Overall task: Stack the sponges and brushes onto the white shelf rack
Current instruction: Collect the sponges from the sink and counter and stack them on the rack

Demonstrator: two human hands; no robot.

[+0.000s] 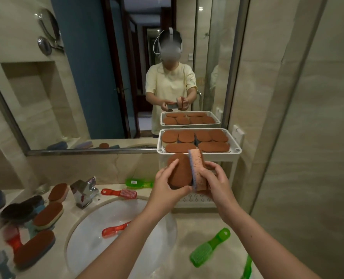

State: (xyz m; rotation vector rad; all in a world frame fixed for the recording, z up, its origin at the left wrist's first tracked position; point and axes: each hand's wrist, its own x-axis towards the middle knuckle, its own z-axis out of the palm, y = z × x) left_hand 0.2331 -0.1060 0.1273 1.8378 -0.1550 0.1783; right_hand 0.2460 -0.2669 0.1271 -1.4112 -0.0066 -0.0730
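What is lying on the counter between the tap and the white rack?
In the head view, a red brush and, behind it, a green brush lie on the counter between the tap and the white rack.

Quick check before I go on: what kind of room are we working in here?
Most likely a bathroom: a round white sink set in a stone counter with a chrome faucet, a big wall mirror above it, and tiled walls.
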